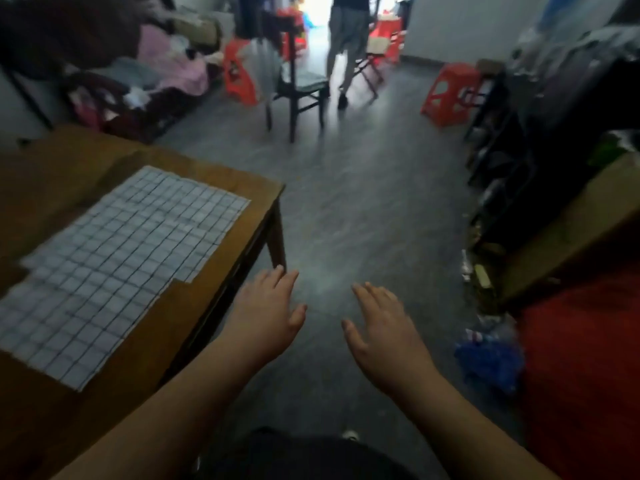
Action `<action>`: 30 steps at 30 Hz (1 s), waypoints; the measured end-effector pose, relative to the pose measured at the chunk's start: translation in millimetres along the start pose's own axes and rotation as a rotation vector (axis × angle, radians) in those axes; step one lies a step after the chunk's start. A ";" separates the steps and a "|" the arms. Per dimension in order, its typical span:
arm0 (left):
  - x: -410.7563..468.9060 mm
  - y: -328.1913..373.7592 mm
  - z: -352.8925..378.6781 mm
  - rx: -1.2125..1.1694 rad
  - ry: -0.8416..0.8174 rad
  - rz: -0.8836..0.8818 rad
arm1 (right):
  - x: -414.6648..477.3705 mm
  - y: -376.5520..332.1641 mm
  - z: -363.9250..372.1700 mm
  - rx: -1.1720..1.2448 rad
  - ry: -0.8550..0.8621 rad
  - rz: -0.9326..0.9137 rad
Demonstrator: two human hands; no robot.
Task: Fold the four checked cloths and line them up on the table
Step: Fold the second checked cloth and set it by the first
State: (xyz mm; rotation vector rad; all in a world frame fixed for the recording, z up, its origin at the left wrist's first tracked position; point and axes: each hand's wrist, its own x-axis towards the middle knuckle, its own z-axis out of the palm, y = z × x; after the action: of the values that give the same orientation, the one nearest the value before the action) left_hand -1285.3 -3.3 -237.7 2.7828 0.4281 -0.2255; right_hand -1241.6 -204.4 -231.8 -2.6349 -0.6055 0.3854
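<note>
Hands clear of work: left hand point(268, 308) and right hand point(379, 323) hover palms down over grey floor point(346, 209), just beside table point(55, 168) corner, fingers straight and spread, nothing held. Checked cloths point(114, 258) lie flat on tabletop, white with dark grid, stepped edges suggesting overlapping pieces in row; blur hides count. Judged: laying-out near done, or folding not begun. Next move calls for reach left to table, squaring edges.
</note>
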 end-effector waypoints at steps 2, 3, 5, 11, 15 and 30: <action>5.8 -15.0 -1.4 -0.012 -0.005 -0.114 | 32.9 -9.0 0.8 -0.024 -0.068 -0.098; 6.1 -24.8 -2.3 -0.034 -0.007 -0.181 | 47.6 -16.5 1.9 -0.011 -0.096 -0.141; 4.9 -46.8 -2.2 -0.074 0.003 -0.293 | 72.8 -32.8 5.7 0.023 -0.145 -0.217; 4.2 -116.4 4.4 -0.175 0.022 -0.571 | 138.3 -83.8 51.1 -0.037 -0.310 -0.421; 26.8 -169.5 3.4 -0.234 0.028 -0.647 | 189.1 -136.8 85.6 -0.090 -0.366 -0.517; 66.4 -408.6 25.0 -0.376 -0.005 -0.935 | 340.0 -291.9 229.3 -0.422 -0.652 -0.725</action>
State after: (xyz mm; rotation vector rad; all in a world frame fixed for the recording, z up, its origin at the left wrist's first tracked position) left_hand -1354.5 376.0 -390.4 2.0294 1.5579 -0.3082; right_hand -1130.1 268.8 -361.9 -2.3676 -1.9429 0.9588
